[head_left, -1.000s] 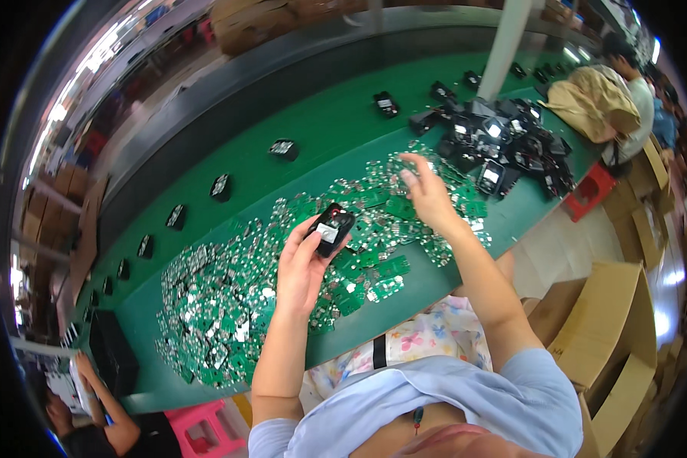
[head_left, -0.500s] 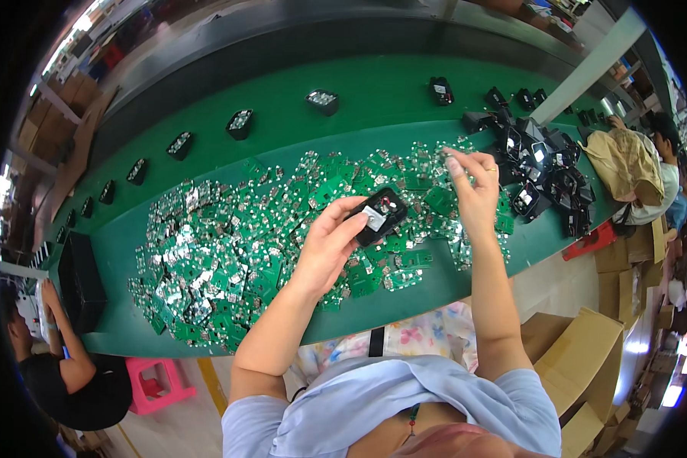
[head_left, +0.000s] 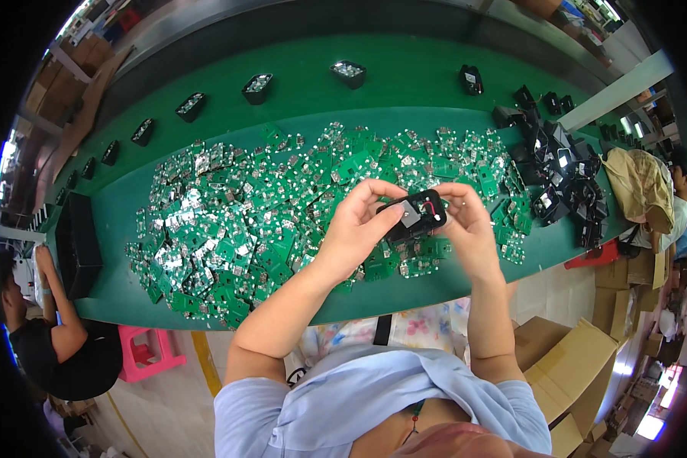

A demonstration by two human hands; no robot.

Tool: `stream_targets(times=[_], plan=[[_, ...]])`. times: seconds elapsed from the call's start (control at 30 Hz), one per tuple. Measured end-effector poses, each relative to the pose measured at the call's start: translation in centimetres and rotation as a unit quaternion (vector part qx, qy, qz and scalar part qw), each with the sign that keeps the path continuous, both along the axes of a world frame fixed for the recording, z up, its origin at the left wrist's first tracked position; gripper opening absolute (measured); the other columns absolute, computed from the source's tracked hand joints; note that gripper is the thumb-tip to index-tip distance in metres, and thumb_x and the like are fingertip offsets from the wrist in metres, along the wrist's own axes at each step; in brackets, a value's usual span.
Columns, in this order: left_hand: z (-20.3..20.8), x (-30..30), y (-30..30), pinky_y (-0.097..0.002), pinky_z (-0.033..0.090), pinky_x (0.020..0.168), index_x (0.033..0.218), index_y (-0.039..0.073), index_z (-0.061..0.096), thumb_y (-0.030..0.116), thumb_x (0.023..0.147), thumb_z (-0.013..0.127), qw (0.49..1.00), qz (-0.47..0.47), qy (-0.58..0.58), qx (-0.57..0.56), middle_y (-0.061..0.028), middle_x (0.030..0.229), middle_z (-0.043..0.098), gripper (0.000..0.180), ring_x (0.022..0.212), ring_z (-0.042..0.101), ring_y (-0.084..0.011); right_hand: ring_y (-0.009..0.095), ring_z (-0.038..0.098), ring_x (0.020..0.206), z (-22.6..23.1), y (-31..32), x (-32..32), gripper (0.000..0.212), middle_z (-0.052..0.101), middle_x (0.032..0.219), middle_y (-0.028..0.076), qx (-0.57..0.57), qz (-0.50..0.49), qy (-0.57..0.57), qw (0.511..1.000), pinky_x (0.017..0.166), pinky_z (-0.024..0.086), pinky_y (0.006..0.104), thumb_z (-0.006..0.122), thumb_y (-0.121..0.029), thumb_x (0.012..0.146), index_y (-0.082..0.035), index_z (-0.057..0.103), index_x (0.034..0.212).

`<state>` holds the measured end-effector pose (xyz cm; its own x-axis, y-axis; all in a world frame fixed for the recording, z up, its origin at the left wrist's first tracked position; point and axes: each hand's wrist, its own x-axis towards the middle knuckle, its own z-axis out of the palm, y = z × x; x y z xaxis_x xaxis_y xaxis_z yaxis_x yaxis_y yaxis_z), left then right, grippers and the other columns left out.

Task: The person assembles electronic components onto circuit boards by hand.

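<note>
Clasping a case (head_left: 412,217) over boards (head_left: 206,252) inside the counter's (head_left: 114,282) front edge, the left hand (head_left: 359,225) bends its fingers; the right hand (head_left: 470,227), half-curled, touches the case, grip unclear.

Fingers of the left hand (head_left: 356,231) and right hand (head_left: 471,230) hide parts of a black box-shaped plastic housing (head_left: 423,220); between them, a thin red wire (head_left: 433,206) is too small to trace.

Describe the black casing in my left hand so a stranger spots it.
Find the green table and its spread of green circuit boards. Over the boards, the black casing sits between the left hand, which grips it, and the right hand. Unlike the other black casings, it is held.
</note>
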<state>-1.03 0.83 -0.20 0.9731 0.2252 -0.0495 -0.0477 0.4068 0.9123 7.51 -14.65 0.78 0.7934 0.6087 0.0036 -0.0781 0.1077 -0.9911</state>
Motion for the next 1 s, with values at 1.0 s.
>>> stream_targets(times=[1.0], plan=[[-0.4,-0.1,-0.5,-0.0279,0.053,0.072,0.114,0.000,0.045,0.007,0.090,0.047,0.996,-0.018,0.074,-0.051,-0.0094,0.102,0.058,0.025,0.083,0.062,-0.0183,0.007,0.052,0.066,0.5,-0.1,-1.3,0.012,0.055,0.081,0.002,0.029,-0.107,-0.073,0.991,0.057,0.042,0.0199,0.057,-0.008,0.087,0.000,0.055,0.095]])
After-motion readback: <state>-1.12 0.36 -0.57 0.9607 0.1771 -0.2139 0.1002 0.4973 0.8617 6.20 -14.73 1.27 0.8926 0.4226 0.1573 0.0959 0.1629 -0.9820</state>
